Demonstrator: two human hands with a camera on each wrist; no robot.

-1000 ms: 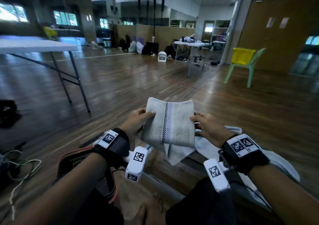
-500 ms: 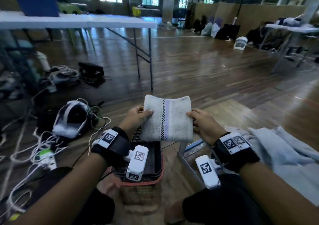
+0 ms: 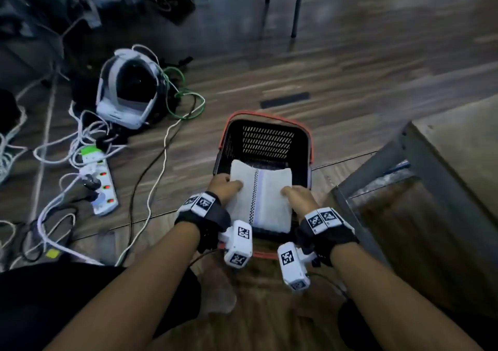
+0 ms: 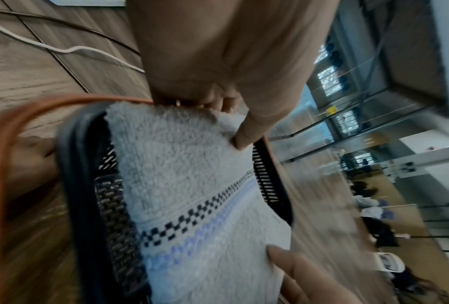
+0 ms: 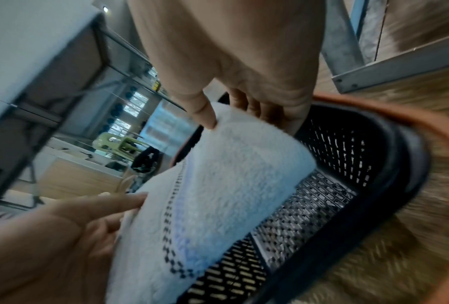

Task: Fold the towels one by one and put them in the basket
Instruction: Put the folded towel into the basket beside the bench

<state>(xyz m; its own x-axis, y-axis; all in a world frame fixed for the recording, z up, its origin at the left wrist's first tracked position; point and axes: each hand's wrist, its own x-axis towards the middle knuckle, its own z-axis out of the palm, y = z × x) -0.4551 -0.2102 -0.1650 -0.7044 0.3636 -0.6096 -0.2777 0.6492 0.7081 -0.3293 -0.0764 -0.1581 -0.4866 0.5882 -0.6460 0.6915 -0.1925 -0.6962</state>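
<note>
A folded white towel (image 3: pixel 260 197) with a dark checkered line and a pale blue stripe hangs over the open black basket (image 3: pixel 266 124) with an orange rim on the floor. My left hand (image 3: pixel 226 189) pinches its left edge, thumb on top. My right hand (image 3: pixel 296 195) pinches its right edge the same way. In the left wrist view the towel (image 4: pixel 192 185) lies across the basket's mouth (image 4: pixel 83 185) under my left hand (image 4: pixel 218 115). In the right wrist view my right hand (image 5: pixel 234 111) holds the towel (image 5: pixel 218 195) above the basket's mesh bottom (image 5: pixel 309 205).
A low wooden table (image 3: pixel 444 167) with a grey metal frame stands right of the basket. Left of it lie a white headset (image 3: pixel 126 94), a power strip (image 3: pixel 99 181) and tangled cables (image 3: pixel 151 178). Table legs (image 3: pixel 296 3) stand beyond. My knees are at the bottom.
Both hands have carried the folded towel down from chest height to the basket's mouth. My head has tilted down, so the floor and basket now fill the view.
</note>
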